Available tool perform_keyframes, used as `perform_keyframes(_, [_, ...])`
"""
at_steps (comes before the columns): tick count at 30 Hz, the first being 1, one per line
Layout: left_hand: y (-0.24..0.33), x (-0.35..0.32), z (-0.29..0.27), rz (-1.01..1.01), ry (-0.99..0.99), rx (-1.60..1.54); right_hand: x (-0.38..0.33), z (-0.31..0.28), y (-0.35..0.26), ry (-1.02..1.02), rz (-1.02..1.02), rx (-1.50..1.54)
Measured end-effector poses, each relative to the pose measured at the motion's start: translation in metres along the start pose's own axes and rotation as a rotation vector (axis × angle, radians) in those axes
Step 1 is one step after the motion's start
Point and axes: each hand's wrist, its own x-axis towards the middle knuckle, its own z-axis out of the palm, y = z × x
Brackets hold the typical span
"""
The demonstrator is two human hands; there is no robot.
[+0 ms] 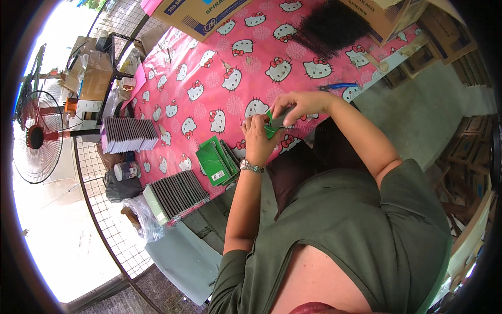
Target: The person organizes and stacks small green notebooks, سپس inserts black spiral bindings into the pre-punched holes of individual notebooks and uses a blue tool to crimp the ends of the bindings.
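Observation:
My left hand (257, 137), with a metal wristwatch on the wrist, and my right hand (294, 102) both grip a small green notebook (272, 124) above the pink cartoon-cat tablecloth (209, 78). The right hand's fingers pinch the notebook's upper edge, where a dark spiral binding shows. A short stack of green notebooks (217, 160) lies on the cloth just left of my left wrist.
Two rows of upright notebooks stand at the table's left side (128, 134) and front-left corner (175, 194). A heap of black spiral coils (329, 25) and cardboard boxes (201, 13) sit at the far edge. A standing fan (35, 137) and wire-grid panel (110, 220) are left.

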Motion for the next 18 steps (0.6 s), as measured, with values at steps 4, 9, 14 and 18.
perform_keyframes(4, [0.003, 0.006, -0.004, -0.018, 0.001, -0.029, 0.007, -0.004, 0.003, 0.043, 0.055, -0.016])
perform_keyframes(9, [-0.007, 0.003, -0.015, -0.014, 0.041, -0.125, 0.014, 0.0, 0.001, -0.02, -0.03, 0.132])
perform_keyframes(14, [-0.027, 0.003, -0.019, -0.067, -0.018, -0.164, 0.03, -0.003, 0.0, 0.119, 0.043, -0.371])
perform_keyframes(18, [-0.039, 0.003, -0.013, -0.173, -0.105, -0.43, 0.036, -0.006, 0.002, -0.051, 0.074, 0.032])
